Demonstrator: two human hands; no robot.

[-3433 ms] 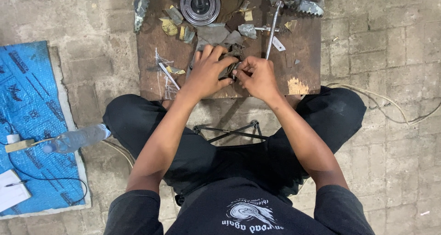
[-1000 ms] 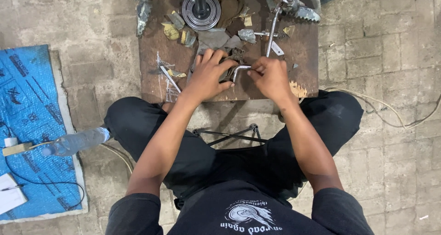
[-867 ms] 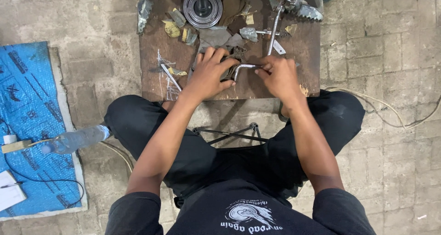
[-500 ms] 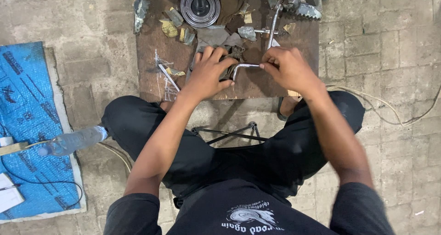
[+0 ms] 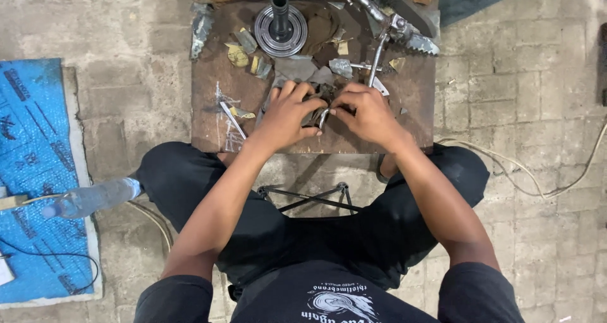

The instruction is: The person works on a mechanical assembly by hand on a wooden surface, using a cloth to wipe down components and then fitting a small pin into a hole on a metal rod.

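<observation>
Two hands meet over a small bent metal piece (image 5: 321, 116) near the front middle of the rusty brown surface (image 5: 414, 127). The left hand (image 5: 288, 116) has its grip curled around the piece; the right hand (image 5: 367, 112) pinches its other side with the fingertips. Behind them stands a round metal disc with an upright shaft (image 5: 280, 27). On the floor to the left lies a blue padded sheet (image 5: 35, 171), with a clear plastic bottle (image 5: 91, 198) across its edge.
</observation>
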